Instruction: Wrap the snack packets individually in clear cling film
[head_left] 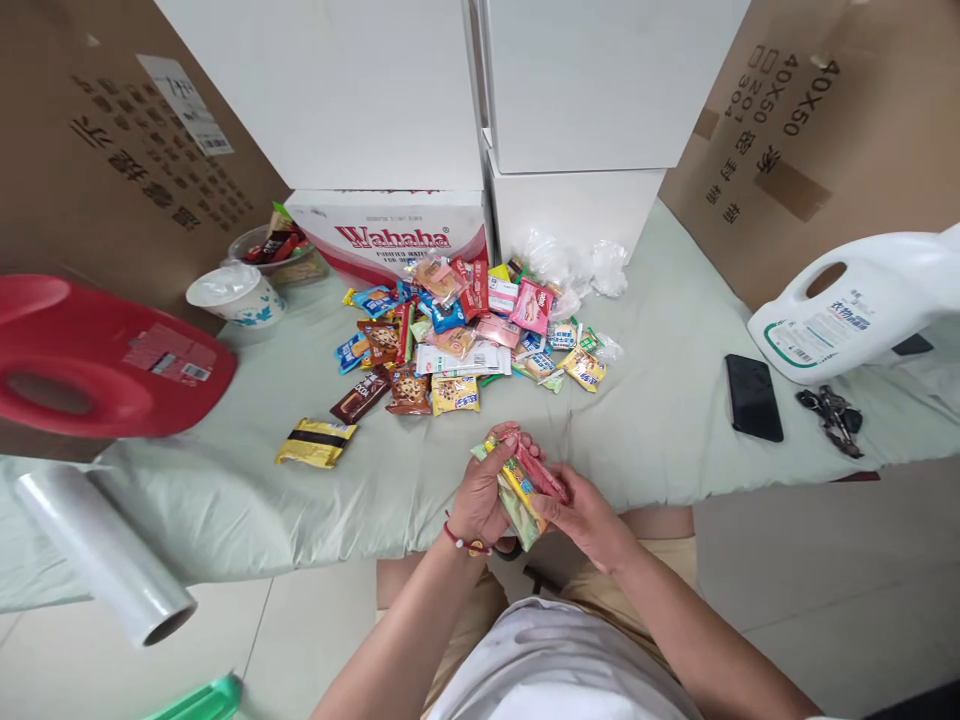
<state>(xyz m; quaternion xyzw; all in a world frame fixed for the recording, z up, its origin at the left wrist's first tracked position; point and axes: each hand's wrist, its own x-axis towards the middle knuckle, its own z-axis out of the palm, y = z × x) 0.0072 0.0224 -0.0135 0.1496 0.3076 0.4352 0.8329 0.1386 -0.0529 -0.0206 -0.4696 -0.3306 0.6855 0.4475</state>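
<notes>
Just over the table's front edge, my left hand (480, 497) and my right hand (589, 518) hold a small bunch of snack packets (517, 488) between them. The bunch includes a green packet, a yellow one and a long red one, lying side by side at a tilt. Both hands have their fingers closed round it, the left on its left side, the right at its lower right end. Beyond them lies a heap of wrapped snacks (457, 345) in many colours. A yellow packet with a dark band (315, 443) sits apart to the left.
A Wahaha carton (397, 235) and white boxes stand behind the heap, near crumpled clear bags (562, 265). On the left are a red jug (172, 375), a paper bowl (238, 297) and a film roll (105, 555). Rightward lie a phone (754, 398), keys (832, 418) and a white jug (840, 300).
</notes>
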